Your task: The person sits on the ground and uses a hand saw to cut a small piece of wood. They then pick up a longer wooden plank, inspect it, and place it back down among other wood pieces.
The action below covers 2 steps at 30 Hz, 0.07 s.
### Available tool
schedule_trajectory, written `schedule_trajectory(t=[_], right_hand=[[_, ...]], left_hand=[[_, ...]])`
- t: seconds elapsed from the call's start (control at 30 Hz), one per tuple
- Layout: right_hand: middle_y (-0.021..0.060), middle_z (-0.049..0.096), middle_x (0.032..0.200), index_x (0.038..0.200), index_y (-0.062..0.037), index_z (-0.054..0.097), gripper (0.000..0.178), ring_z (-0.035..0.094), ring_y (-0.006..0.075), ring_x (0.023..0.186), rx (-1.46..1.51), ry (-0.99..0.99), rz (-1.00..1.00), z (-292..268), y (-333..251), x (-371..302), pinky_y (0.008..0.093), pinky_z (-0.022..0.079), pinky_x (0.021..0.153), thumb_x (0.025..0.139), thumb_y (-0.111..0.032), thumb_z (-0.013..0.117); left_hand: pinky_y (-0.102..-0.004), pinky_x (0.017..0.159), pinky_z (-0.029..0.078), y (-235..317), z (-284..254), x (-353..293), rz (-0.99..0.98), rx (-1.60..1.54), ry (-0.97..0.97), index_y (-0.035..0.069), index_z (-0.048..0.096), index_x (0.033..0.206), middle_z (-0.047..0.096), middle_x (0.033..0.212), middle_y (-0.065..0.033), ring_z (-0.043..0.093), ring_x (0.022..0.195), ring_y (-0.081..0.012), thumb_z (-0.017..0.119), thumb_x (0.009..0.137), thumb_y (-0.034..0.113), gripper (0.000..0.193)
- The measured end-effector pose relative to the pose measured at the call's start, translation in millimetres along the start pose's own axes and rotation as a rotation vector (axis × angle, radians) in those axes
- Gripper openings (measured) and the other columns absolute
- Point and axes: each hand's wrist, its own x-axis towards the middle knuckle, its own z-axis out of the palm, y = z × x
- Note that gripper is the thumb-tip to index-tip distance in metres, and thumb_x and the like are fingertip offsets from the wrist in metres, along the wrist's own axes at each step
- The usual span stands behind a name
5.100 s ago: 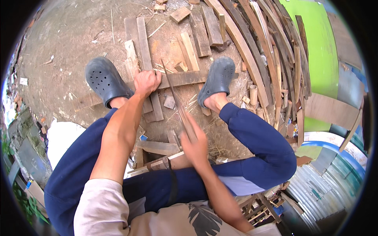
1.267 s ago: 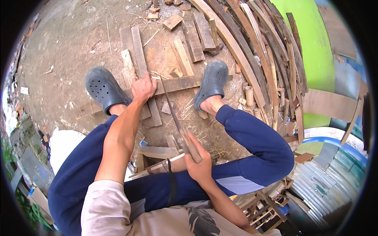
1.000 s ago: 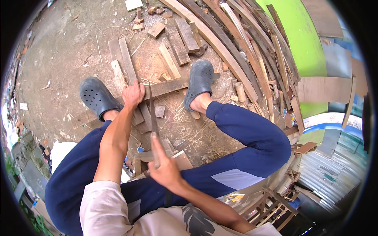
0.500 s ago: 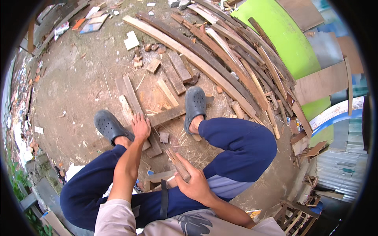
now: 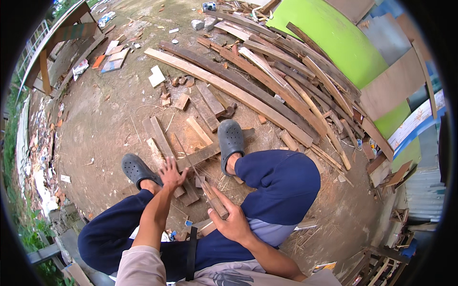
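Between my feet, a brown wooden plank [image 5: 204, 156] lies crosswise over other pieces of wood. My left hand [image 5: 171, 175] is at its left part, fingers spread and holding nothing; whether the palm touches the wood is hard to tell. My right hand [image 5: 234, 221] is closed around the wooden handle [image 5: 215, 201] of a long blade. The thin blade [image 5: 187, 156], seen nearly edge-on, points away from me across the plank, so its exact kind is unclear. A small wood block [image 5: 200, 181] lies beside the blade.
Grey clogs [image 5: 232, 138] on my feet flank the plank. Short offcuts [image 5: 204, 112] lie just beyond. Long timbers [image 5: 238, 90] are piled at the far right, before a green panel [image 5: 329, 43]. Rubble [image 5: 43, 167] lines the left side.
My left hand's fingers have lifted and spread from where they lay on the plank. The blade in my right hand now shows as a long thin line. The whole view has shifted slightly.
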Motion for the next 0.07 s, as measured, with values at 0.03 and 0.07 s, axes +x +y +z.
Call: schedule_trajectory(t=[0.03, 0.07], right_hand=[[0.0247, 0.064, 0.130, 0.145, 0.0069, 0.045, 0.061, 0.062, 0.0245, 0.121, 0.011, 0.008, 0.015, -3.1, 4.5, -3.0, 0.0322, 0.046, 0.102, 0.090, -0.010, 0.065], [0.0247, 0.064, 0.130, 0.145, 0.0069, 0.045, 0.061, 0.062, 0.0245, 0.121, 0.024, 0.012, 0.007, -6.5, 7.9, -6.5, 0.0322, 0.046, 0.102, 0.090, -0.010, 0.065]], left_hand=[[-0.0560, 0.123, 0.000, -14.8, -3.2, 6.7, -0.124, 0.031, 0.011, 0.013, 0.006, 0.163, 0.004, 0.169, -0.0156, -0.002, 0.156, -0.0336, 0.032, 0.092, 0.079, 0.100], [-0.0575, 0.122, -0.004, -25.9, -4.9, 14.0, -0.185, 0.095, 0.011, 0.017, 0.007, 0.163, -0.002, 0.169, -0.0130, -0.006, 0.156, -0.0349, 0.032, 0.091, 0.080, 0.099]])
